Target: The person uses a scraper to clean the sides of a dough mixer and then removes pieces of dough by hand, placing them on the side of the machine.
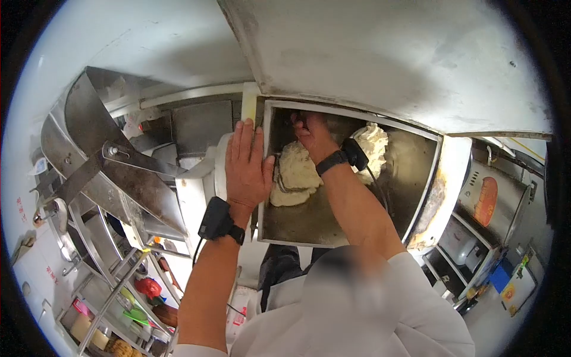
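Note:
My left hand lies flat with its fingers stretched out on the left edge of a metal tray, beside a white rounded machine part. On the tray sit two pale, doughy masses. The left mass is between my hands, and the right mass is partly hidden behind my right wrist. My right hand is near the tray's back edge, its fingers curled around something dark that I cannot make out. Both wrists wear black straps with small devices.
A large curved metal machine stands at the left, above a rack with colourful items. A pale panel overhangs the tray's back. To the right are metal shelves and a panel with a red oval picture.

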Motion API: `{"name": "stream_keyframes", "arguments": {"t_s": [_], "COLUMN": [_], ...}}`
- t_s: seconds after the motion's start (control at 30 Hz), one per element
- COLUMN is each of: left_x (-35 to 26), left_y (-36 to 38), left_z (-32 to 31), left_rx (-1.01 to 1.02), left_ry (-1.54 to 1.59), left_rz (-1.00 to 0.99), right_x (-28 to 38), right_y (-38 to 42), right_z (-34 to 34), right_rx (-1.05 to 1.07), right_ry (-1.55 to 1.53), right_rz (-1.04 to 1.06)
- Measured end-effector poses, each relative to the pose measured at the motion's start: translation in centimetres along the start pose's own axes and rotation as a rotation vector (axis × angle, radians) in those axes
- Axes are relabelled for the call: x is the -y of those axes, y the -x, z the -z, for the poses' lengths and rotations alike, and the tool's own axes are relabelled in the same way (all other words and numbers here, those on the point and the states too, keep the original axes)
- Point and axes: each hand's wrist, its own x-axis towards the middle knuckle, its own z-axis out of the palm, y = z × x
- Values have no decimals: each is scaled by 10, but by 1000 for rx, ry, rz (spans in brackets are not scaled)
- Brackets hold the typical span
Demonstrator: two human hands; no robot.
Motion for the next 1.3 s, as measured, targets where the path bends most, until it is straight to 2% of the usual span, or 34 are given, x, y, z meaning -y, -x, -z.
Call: {"name": "stream_keyframes", "arguments": {"t_s": [0.07,0.1,0.17,0.4,0.57,1.1,1.2,1.3], "left_x": [1,2,1,1,1,2,4,4], "left_y": [-4,-9,-5,-2,-3,-3,-4,-5], "left_z": [1,2,2,4,3,1,1,0], "left_rx": [17,11,4,0,2,11,6,12], "left_ry": [19,18,8,30,32,19,38,48], "left_rz": [16,-2,-4,-3,0,19,-5,-6], "right_x": [-14,-6,22,52,65,73,65,51], "right_y": [-12,-9,49,100,138,135,113,64], "right_z": [12,11,-16,-14,-21,-9,-10,-10], "right_rx": [4,11,-74,-122,-9,35,23,-123], "right_ry": [-230,-238,-102,-71,2,-43,-80,-31], "right_rz": [39,55,-75,-58,36,-18,-56,-42]}}
